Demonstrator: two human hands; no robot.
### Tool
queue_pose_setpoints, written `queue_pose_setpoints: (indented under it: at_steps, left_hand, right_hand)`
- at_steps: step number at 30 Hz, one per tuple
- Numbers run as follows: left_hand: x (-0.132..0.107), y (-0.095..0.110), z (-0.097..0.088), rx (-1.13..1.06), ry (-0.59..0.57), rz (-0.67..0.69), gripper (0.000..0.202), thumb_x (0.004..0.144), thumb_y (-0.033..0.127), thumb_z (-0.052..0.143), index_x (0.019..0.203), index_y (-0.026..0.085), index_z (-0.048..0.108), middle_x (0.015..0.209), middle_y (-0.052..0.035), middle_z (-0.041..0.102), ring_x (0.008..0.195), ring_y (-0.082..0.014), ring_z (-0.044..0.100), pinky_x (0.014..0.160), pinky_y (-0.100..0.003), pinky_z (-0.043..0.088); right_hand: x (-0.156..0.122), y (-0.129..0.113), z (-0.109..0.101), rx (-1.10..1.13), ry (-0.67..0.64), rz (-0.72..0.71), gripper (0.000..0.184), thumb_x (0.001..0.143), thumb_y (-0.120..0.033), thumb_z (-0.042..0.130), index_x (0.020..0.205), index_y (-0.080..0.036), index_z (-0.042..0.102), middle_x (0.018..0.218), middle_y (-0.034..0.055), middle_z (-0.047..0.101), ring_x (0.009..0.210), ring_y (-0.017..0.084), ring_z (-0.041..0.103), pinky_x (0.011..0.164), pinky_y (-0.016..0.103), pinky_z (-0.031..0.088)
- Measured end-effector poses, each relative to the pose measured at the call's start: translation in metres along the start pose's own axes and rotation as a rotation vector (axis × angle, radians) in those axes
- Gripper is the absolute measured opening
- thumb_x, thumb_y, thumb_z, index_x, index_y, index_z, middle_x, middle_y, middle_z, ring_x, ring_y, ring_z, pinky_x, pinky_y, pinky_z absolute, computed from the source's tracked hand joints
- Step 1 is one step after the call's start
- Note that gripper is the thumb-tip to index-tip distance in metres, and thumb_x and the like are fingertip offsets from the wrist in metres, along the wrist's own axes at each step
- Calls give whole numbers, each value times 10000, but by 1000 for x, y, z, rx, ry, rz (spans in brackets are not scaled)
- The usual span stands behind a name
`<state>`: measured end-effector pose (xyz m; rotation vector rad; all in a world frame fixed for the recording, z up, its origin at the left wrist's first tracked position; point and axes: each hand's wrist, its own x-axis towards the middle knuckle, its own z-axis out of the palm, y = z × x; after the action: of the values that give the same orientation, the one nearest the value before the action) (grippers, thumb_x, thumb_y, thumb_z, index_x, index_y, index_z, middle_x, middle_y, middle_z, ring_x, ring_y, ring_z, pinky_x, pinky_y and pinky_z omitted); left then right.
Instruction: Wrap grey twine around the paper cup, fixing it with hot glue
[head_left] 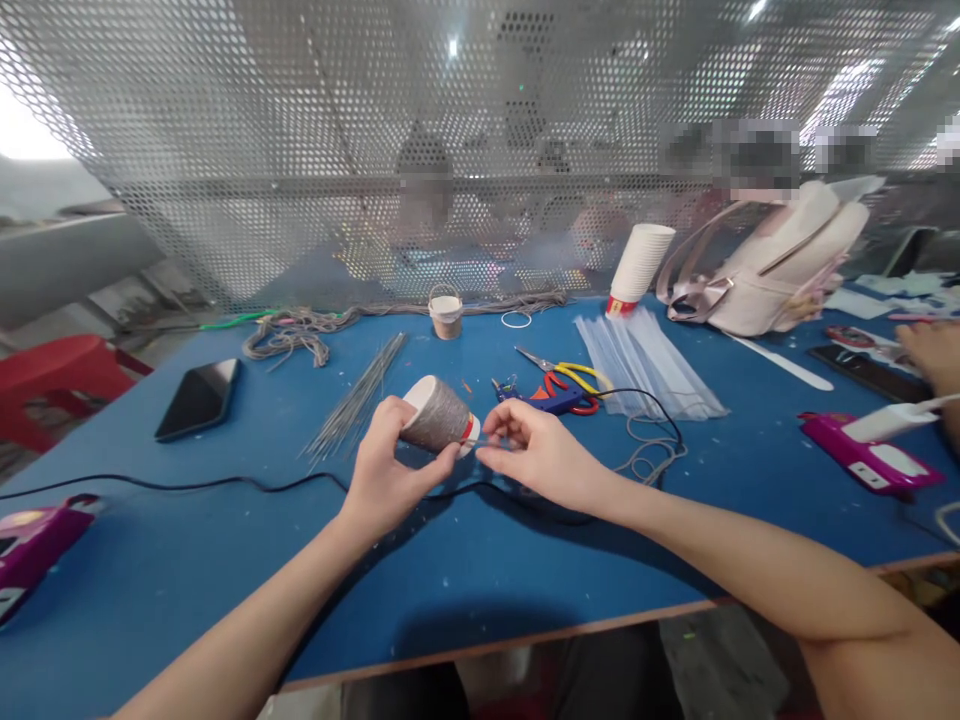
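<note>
My left hand [394, 470] is closed around a paper cup [439, 415], tipped on its side with its mouth toward the upper left. Grey cord covers most of its wall; a red and white band shows near the base. At that end my right hand [536, 450] pinches a thin strand of grey cord [480, 443]. Just beyond lie a blue glue gun [553, 401], red-handled scissors [562, 390] and yellow-handled pliers [574, 375]. A bundle of thin grey sticks or wires [360, 395] rests left of the cup.
A small lidded bucket [446, 316] stands at the back near stacked paper cups [641, 265]. Clear glue sticks or strips [649, 365], a phone [199, 398], purple power strips [870, 455] and a backpack [780, 265] lie around. A black cable [247, 485] crosses the blue table. Another person's hand [934, 350] is at right.
</note>
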<state>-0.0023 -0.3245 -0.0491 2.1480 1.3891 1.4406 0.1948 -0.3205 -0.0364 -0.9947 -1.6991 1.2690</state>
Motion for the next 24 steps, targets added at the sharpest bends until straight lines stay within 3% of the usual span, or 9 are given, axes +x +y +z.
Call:
queue_pose_setpoints:
  at_steps: [3,7,14,24]
  left_hand:
    - [1,5,0,-22,-69,-97,255,714,335,679,742,202,463,730,29,450,676,-129,437,611,-258,349]
    - [2,8,1,-81,-147,-208,267,709,365,676,742,200,469,700,43,423,640,-115,414,590,-247,338]
    - [3,10,1,-146,-244,-274,293,687,380,684,734,200,458,682,49,410,633,-107,404,579,-233,341]
    - [3,8,0,-208,-270,-289,264,689,345,691,768,190,492,699,46,416,646,-106,418,582,-230,355]
  right_hand:
    - [-3,0,-3,-270,49,-250,36,826,-195,620,850,-170,626,749,-13,593,654,99,505,631,241,409]
    - [-4,1,-5,-455,84,-396,93,870,-215,612,851,-165,689,691,-10,570,605,97,489,614,238,390]
    - [0,3,-5,-510,132,-381,90,847,-177,608,777,-179,664,675,-21,546,609,97,473,615,226,379]
    - [0,2,-4,-506,150,-332,92,822,-182,620,731,-180,632,648,-33,513,593,94,438,599,227,351]
